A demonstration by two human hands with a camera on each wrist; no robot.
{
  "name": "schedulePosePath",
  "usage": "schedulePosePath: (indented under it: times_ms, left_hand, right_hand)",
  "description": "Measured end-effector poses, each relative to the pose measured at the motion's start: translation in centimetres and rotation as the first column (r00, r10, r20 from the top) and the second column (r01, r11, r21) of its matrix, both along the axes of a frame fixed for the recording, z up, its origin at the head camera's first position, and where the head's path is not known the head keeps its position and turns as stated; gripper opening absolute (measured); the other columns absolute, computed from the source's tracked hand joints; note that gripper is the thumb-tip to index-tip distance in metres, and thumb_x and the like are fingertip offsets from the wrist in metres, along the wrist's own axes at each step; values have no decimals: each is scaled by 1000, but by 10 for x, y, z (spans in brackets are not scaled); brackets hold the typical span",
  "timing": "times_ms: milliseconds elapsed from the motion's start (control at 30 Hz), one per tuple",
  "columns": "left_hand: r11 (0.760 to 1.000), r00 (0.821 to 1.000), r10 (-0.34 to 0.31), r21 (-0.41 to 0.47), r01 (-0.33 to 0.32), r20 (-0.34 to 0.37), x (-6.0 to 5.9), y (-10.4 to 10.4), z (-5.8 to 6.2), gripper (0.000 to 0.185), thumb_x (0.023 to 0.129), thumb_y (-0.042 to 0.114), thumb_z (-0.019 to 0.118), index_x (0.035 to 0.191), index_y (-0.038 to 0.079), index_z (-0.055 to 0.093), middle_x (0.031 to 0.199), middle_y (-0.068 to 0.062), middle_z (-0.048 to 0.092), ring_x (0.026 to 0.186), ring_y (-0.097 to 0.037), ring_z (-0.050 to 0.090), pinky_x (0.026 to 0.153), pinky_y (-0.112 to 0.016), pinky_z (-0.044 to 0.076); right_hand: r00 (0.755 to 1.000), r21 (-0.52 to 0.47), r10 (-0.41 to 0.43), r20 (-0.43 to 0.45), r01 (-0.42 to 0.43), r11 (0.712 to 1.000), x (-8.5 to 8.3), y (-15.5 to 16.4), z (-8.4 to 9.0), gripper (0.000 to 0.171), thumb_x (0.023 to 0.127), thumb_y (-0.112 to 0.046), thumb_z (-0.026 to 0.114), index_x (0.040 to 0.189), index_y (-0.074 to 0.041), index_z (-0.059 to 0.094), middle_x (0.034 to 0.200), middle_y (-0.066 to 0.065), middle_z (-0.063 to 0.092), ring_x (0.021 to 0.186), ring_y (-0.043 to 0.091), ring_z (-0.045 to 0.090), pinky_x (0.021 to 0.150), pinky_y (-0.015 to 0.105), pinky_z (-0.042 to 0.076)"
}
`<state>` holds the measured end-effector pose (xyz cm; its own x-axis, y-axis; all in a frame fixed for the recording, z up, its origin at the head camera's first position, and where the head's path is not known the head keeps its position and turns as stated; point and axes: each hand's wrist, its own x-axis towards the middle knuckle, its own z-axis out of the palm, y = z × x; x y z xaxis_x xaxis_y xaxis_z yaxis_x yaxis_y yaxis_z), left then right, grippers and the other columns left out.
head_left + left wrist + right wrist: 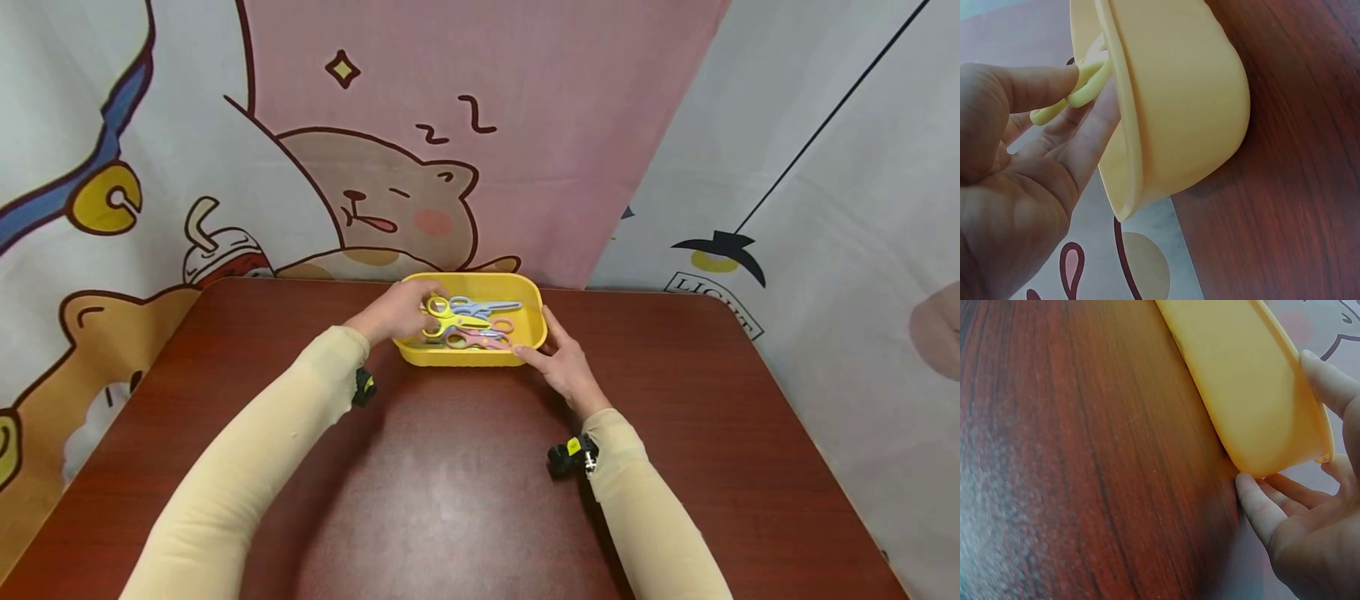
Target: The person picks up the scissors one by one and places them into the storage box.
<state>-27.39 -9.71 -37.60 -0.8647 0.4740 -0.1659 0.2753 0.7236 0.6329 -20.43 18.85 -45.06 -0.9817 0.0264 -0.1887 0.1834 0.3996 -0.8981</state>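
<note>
A yellow plastic bin (465,358) stands near the table's far edge with several scissors inside. My left hand (397,311) reaches over the bin's left end and pinches the yellow scissors (459,321) by the handle loops, thumb against fingers. In the left wrist view the yellow handle (1088,87) shows between thumb and fingers beside the rim. Blue scissors (495,307) and pink scissors (480,340) lie below and around the yellow pair. My right hand (567,367) holds the bin's right end, thumb on the front rim and fingers along the outer side.
The brown wooden table (450,467) spreads out in front of the bin and to both sides. Behind it hangs a printed cloth (555,100) with cartoon figures. Both wrists carry small black cameras.
</note>
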Motion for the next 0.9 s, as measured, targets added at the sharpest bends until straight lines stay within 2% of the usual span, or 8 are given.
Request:
schedulePosePath:
  times_ms: [133, 367, 500, 700, 900]
  left_hand:
    - [1000, 1000, -13, 8, 13, 8, -2, 2, -1, 45, 95, 1, 67, 139, 4, 59, 121, -20, 59, 87, -26, 70, 67, -28, 61]
    - [999, 999, -44, 23, 44, -6, -5, 4, -5, 45, 92, -2, 67, 136, 0, 60, 121, -21, 62, 95, -29, 68, 65, -29, 61]
    - [999, 999, -51, 0, 51, -9, -7, 6, -5, 45, 91, -2, 68, 136, -1, 60, 125, -21, 63, 97, -31, 68, 64, -28, 61]
    - [997, 998, -55, -61, 54, -10, -11, 10, -6, 46, 93, -1, 68, 138, 1, 60, 134, -20, 62, 111, -30, 63, 67, -28, 60]
    - [991, 997, -75, -115, 75, -1, -13, 13, -4, 47, 92, -3, 65, 138, 3, 60, 134, -19, 61, 110, -29, 61, 73, -30, 59]
  right_hand:
    - [1000, -1, 2, 0, -2, 1000, 0, -1, 1, 98, 93, -35, 78, 167, -33, 14, 172, 4, 18, 153, 33, 32, 123, 50, 28]
    - [1000, -4, 5, -2, -5, 1000, 0, -1, 1, 98, 93, -36, 79, 166, -33, 14, 172, 3, 18, 153, 32, 31, 123, 49, 29]
    - [1000, -3, 11, -9, -11, 1000, -1, -1, 1, 99, 93, -36, 79, 167, -31, 13, 172, 3, 18, 153, 32, 31, 122, 49, 30]
    - [1000, -11, 12, -10, -12, 1000, 1, 0, 2, 100, 91, -38, 80, 166, -33, 14, 172, 2, 18, 152, 31, 32, 122, 48, 32]
    - [1000, -7, 8, -7, -8, 1000, 1, 0, 2, 99, 92, -37, 80, 166, -33, 14, 172, 3, 18, 152, 32, 33, 122, 48, 31]
